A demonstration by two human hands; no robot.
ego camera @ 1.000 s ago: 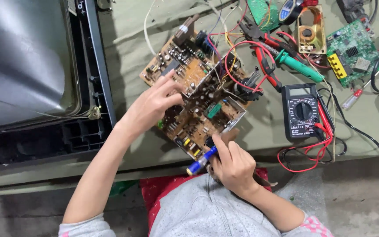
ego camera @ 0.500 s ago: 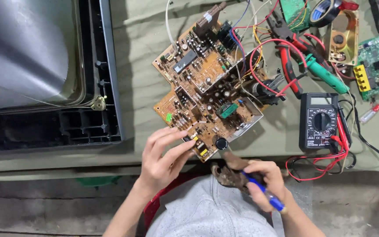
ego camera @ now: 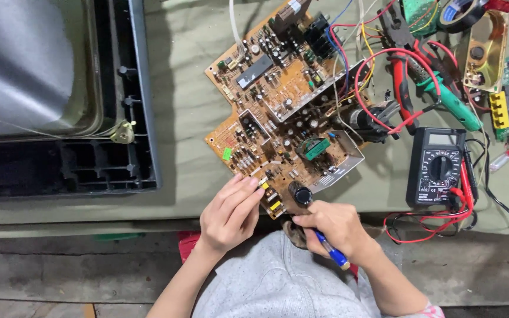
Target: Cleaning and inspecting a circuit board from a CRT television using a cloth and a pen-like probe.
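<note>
Green cloth bench, hands (ego camera: 229,215) at a brown, component-studded circuit board (ego camera: 284,112).

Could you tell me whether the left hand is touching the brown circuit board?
Touching. The head view shows the left hand with its fingertips resting on the near edge of the brown circuit board, with no gap visible.

Bare hands (ego camera: 229,213), bare forearms, grey top, patterned pink sleeve edge at right elbow
</note>
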